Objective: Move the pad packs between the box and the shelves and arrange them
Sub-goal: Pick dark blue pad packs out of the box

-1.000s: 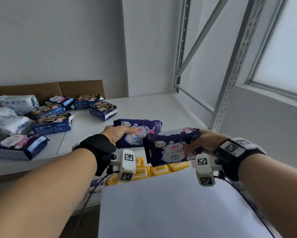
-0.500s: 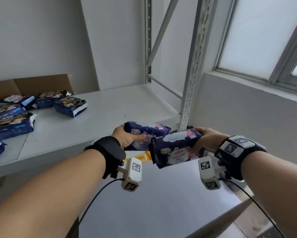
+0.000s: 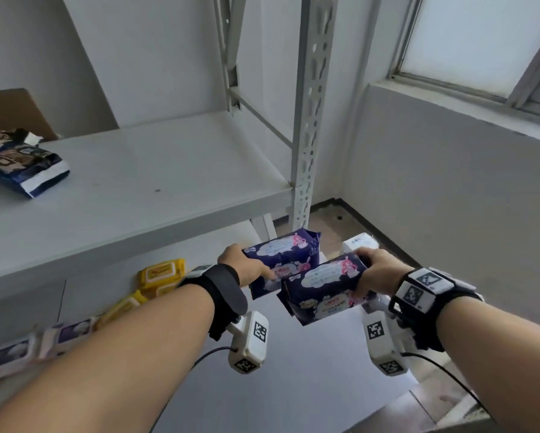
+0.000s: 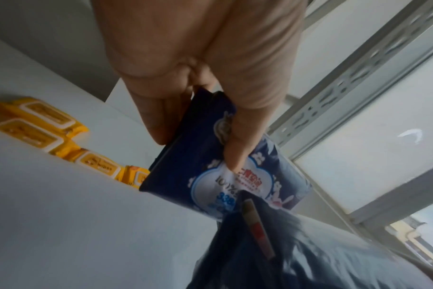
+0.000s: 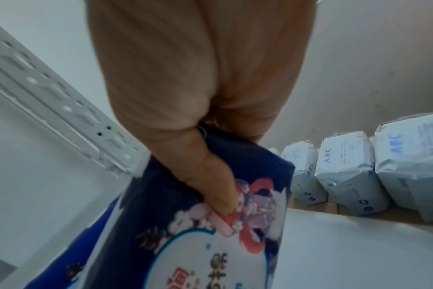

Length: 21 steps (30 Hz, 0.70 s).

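Both hands have dropped from the upper shelf [image 3: 168,170] toward the lower shelf [image 3: 293,385]. Left hand [image 3: 243,267] grips one pad pack [image 3: 281,254], right hand [image 3: 378,273] another pad pack [image 3: 322,292], held side by side, probably for placement together.

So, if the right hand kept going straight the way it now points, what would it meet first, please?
Probably the white ABC packs: the right hand, holding its dark blue pad pack, points toward them past the shelf post; depth is unclear.
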Each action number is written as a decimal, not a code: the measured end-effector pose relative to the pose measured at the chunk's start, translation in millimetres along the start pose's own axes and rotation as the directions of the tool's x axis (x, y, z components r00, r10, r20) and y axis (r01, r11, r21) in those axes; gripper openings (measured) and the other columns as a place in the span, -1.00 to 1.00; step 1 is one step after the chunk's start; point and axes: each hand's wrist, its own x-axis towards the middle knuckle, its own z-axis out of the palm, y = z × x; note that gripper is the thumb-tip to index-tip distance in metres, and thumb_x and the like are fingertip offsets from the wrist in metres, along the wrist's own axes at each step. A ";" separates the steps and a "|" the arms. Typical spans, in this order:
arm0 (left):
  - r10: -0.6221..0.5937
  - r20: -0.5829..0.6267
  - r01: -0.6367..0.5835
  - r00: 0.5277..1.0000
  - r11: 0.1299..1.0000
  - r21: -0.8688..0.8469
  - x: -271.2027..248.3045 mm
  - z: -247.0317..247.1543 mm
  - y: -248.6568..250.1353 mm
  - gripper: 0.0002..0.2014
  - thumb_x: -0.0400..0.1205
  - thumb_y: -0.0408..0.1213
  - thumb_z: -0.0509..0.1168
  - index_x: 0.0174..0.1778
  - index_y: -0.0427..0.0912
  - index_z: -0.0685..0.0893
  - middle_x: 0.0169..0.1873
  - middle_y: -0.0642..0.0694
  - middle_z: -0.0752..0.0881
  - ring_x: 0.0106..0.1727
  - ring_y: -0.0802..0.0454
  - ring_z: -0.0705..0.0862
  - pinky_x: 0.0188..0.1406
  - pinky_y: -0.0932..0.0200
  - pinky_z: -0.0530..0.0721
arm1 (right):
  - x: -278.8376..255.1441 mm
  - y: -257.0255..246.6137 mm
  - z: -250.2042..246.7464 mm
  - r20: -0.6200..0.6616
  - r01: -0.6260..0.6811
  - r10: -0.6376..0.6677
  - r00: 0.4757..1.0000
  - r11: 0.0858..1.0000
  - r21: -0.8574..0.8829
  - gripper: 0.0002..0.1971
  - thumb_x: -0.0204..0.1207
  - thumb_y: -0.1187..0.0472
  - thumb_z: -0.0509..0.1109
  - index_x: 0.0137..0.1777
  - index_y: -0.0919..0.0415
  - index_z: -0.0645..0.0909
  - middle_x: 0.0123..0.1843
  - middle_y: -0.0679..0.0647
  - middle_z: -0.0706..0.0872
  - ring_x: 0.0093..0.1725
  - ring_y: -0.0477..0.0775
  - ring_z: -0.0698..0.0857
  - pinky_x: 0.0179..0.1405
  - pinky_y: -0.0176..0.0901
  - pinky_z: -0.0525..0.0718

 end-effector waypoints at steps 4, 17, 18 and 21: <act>-0.084 -0.015 0.084 0.996 0.996 0.036 50.3 53.5 5.2 -0.41 0.11 -0.32 0.66 0.06 -0.22 0.64 0.07 -0.17 0.73 0.06 -0.14 0.70 0.14 0.04 0.70 | 61.7 30.9 -9.6 0.054 -0.014 0.015 0.998 1.000 -0.020 -0.41 0.23 0.56 0.52 0.22 0.07 0.57 -0.05 -0.01 0.66 0.02 0.07 0.66 -0.21 -0.24 0.70; -0.209 0.070 0.208 0.975 0.978 0.023 147.3 142.7 -18.5 -0.35 0.52 -0.50 0.38 0.44 -0.21 0.18 0.36 -0.20 0.49 0.09 0.01 0.48 -0.25 0.33 0.58 | 179.8 68.5 34.1 0.174 0.060 -0.048 0.984 0.996 -0.069 -0.49 0.29 0.47 0.55 0.17 0.04 0.55 -0.09 -0.10 0.64 -0.11 -0.08 0.60 -0.37 -0.45 0.47; -0.208 0.066 0.207 0.976 0.978 0.023 149.8 145.3 -19.8 -0.34 0.53 -0.50 0.38 0.45 -0.20 0.17 0.36 -0.20 0.49 0.08 0.02 0.48 -0.25 0.36 0.58 | 183.4 70.0 35.5 0.168 0.064 -0.048 0.985 0.994 -0.091 -0.49 0.31 0.45 0.55 0.20 0.03 0.54 -0.05 -0.08 0.64 -0.08 -0.07 0.59 -0.23 -0.38 0.50; -0.214 0.040 0.210 0.976 0.974 0.083 152.1 149.6 -23.7 -0.27 0.49 -0.44 0.43 0.47 -0.18 0.14 0.35 -0.21 0.50 0.26 -0.10 0.54 0.08 0.11 0.57 | 192.6 76.0 40.2 0.139 0.083 -0.058 0.989 0.979 -0.186 -0.51 0.35 0.38 0.53 0.23 0.03 0.51 0.07 0.01 0.67 -0.01 -0.03 0.56 -0.02 -0.22 0.49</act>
